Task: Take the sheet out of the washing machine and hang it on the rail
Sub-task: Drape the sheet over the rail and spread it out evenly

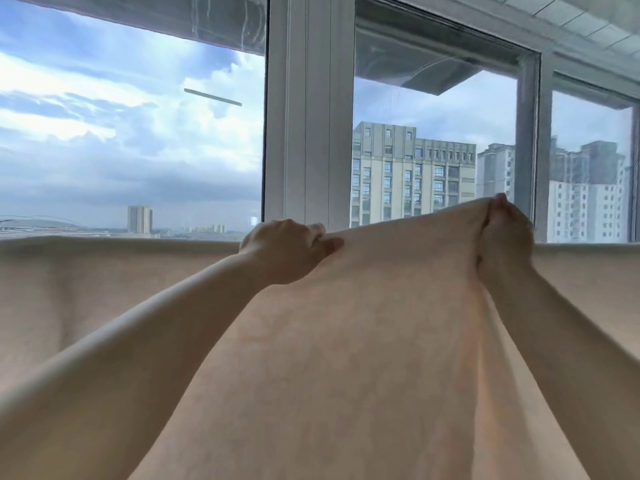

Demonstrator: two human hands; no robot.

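Note:
A pale peach sheet (363, 323) fills the lower half of the head view. Its top edge runs level across the frame at mid height, draped over a rail that the cloth hides. Between my arms a part of the sheet is lifted towards me in a taut fold. My left hand (284, 251) grips the sheet's top edge just left of centre, fingers curled over the cloth. My right hand (504, 233) pinches a raised peak of the same edge, higher and further right. The washing machine is out of view.
Directly behind the sheet stands a large window with a thick white frame post (308, 109) at centre. Tall buildings (412, 174) and cloudy sky show through the glass. A ceiling edge (588, 19) runs across the upper right.

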